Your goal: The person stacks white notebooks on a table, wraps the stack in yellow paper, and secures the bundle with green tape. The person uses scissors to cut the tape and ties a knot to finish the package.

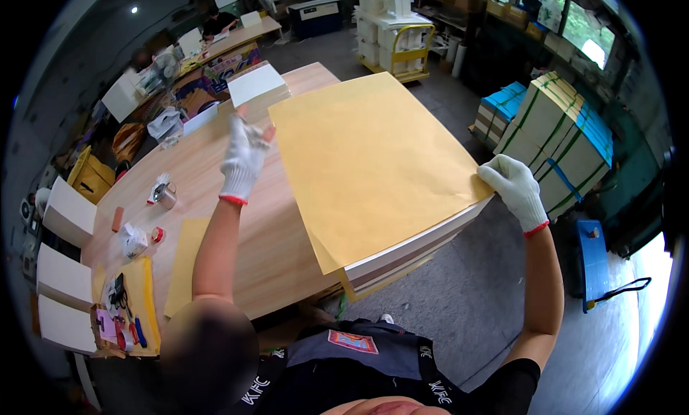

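Observation:
A large yellow-brown paper sheet (373, 171) covers the top of a tall stack of white and brown layers (409, 253) in front of me. My right hand (511, 187), in a white knit glove with a red cuff, pinches the sheet at its right corner. My left hand (247, 151), gloved the same way, hangs in the air just beyond the sheet's left edge. Its fingers are apart and slightly blurred, and nothing shows in them. The sheet's near corner juts a little past the stack.
The wooden table (273, 228) holds a white paper stack (258, 85) at its far side. A glass mug (166, 195) and a tool tray (122, 322) are on the left. Strapped stacks (552, 128) and a blue cart (590, 261) stand right. A person (219, 24) sits far back.

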Demonstrator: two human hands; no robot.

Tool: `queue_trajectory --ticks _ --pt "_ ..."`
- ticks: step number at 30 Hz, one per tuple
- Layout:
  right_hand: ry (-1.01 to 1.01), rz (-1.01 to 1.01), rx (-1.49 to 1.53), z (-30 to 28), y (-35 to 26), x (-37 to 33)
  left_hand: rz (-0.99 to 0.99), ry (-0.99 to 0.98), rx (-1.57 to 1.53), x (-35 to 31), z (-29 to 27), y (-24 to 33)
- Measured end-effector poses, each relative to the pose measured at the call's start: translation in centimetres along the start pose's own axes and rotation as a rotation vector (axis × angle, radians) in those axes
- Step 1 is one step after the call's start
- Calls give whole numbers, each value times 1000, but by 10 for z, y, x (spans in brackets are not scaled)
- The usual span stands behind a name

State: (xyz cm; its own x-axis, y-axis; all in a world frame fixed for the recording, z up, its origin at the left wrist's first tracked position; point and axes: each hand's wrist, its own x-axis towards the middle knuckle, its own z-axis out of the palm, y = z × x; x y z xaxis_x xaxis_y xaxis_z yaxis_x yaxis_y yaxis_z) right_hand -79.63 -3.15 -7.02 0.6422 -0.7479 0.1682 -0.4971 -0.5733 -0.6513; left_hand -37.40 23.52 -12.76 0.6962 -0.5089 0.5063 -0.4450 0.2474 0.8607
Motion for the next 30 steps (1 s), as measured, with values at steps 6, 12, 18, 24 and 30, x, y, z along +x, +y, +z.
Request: queue_trajectory --ticks 6,12,18,24,30 --pt "-28 23 129 3 7 9 -354 -205 -116 -43 30 19" --pt "-41 36 147 5 11 21 -449 -137 -102 -29 33 15" --pt "-57 37 170 4 20 27 -464 -209 -104 -26 37 4" --pt "-48 -2 709 12 39 21 -462 -9 -434 -58 -4 -12" --pt "-105 309 228 -12 165 -46 -452 57 568 -190 -47 -15"
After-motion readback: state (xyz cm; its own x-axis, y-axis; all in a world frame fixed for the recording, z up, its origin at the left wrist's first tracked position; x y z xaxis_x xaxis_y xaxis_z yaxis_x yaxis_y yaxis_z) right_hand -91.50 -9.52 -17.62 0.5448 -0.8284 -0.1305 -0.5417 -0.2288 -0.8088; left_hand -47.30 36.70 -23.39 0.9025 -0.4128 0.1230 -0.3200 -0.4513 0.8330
